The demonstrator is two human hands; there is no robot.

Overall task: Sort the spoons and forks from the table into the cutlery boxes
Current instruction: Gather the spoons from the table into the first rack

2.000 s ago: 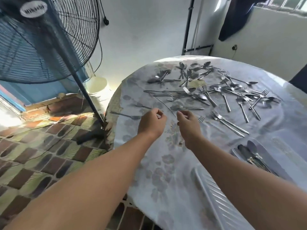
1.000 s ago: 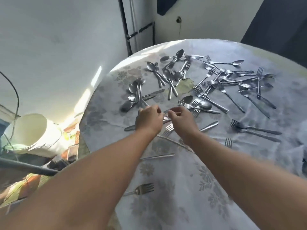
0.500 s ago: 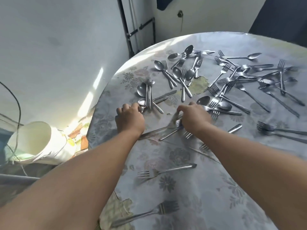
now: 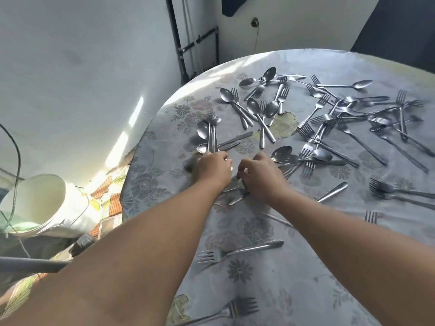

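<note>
white bucket on floor | black pipes on wall

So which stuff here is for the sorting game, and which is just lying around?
For the job:
spoons
forks
left hand
right hand

Just lying about:
white bucket
flowery tablecloth
black pipe
cable

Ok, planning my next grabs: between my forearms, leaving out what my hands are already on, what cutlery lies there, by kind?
Forks: 2, one mid-cloth, one by the near edge
Spoons: 0
Thin handle, head hidden under the right forearm: 1
Total: 3
</note>
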